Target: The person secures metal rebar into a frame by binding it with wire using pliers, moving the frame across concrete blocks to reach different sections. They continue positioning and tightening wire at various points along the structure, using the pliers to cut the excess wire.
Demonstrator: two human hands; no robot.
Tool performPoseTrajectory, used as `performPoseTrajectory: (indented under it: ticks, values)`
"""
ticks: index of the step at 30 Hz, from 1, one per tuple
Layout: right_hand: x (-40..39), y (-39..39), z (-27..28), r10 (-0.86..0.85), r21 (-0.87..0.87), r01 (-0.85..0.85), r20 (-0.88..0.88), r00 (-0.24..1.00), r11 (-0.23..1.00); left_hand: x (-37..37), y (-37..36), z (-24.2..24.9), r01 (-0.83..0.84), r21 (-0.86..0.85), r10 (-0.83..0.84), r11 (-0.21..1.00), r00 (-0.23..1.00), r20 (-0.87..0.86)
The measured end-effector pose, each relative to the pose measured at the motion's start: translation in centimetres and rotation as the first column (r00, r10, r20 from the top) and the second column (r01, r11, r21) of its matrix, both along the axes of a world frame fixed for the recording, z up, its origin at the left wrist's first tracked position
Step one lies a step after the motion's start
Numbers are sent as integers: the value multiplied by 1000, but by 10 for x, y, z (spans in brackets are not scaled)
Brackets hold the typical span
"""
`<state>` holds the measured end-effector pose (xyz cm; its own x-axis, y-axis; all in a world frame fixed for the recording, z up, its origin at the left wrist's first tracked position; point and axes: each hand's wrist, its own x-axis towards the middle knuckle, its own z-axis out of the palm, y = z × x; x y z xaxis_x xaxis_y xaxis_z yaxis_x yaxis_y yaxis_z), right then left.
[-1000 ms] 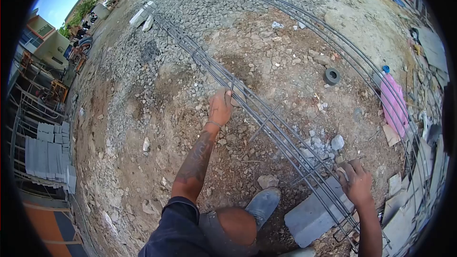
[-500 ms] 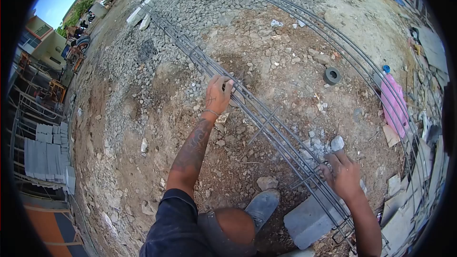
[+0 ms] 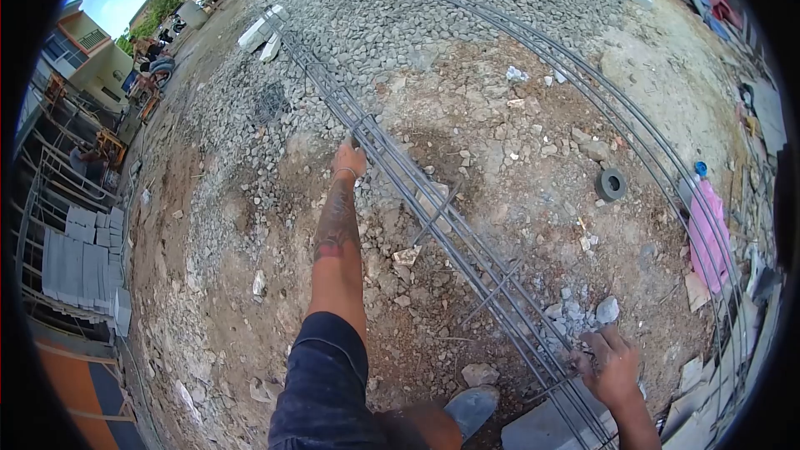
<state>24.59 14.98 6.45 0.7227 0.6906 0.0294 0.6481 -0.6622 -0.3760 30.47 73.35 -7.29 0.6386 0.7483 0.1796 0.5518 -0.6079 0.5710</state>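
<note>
Rebar bundle (image 3: 467,242) under both hands' fingers (image 3: 593,348)

Bright daylight, fisheye view
Sharp centre; edges curve into black vignette; soft shadows beyond the left hand (image 3: 351,158).

Ground under me: bare dirt (image 3: 467,158), gravel spread (image 3: 400,17). On it: my rebar bundle (image 3: 450,225), second rebar run (image 3: 633,133), concrete block (image 3: 537,429), black ring (image 3: 611,185), loose stones.
</note>
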Motion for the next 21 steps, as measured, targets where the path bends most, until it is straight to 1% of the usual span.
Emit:
performPoseTrajectory:
  ticks: [2, 3, 4, 6, 7, 9, 10, 12, 13, 15, 17, 19, 20, 21]
  values:
    - [0, 2, 0, -4, 6, 4, -17, 1000, 1000, 12, -1, 2, -128, 56, 138, 990, 959, -248]
    - [0, 3, 1, -25, 13, 26, -46, 999, 1000, 9, -10, 6, -163, 88, 171, 983, 982, -84]
    - [1, 2, 2, -44, 12, 45, -74, 996, 999, 8, -15, 15, -166, 85, 174, 982, 981, -90]
    - [4, 0, 5, -41, 5, 41, -87, 995, 999, 5, -22, 36, -227, 160, 225, 961, 974, 32]
    - [3, 0, 5, -41, 6, 42, -100, 994, 999, 6, -26, 46, -220, 157, 220, 963, 975, 18]
    - [4, 0, 3, -58, -11, 57, -118, 991, 998, 11, -29, 62, -100, 333, 69, 938, 992, 104]
    - [4, 1, 2, -68, -18, 66, -122, 990, 998, 14, -31, 66, -94, 329, 70, 940, 994, 84]
    - [6, 7, 2, -82, -38, 77, -165, 983, 996, 29, -36, 73, 187, 379, -157, 906, 981, -111]
    - [7, 10, 2, -70, -50, 62, -168, 983, 997, 35, -35, 68, 187, 378, -155, 907, 982, -112]
    - [8, 14, 2, -62, -68, 51, -169, 984, 996, 45, -36, 59, 277, 444, -239, 852, 961, -140]
    - [7, 15, 0, -48, -106, 24, -229, 972, 994, 49, -37, 55, 274, 433, -226, 859, 961, -161]
    - [5, 14, -1, -51, -124, 21, -244, 968, 992, 49, -42, 55, 293, 431, -222, 854, 953, -207]
    - [4, 13, -3, -44, -128, 11, -257, 965, 992, 49, -42, 52, 302, 419, -231, 857, 950, -211]
    - [4, 12, -4, -52, -137, 16, -266, 963, 990, 47, -43, 51, 286, 446, -225, 848, 956, -186]
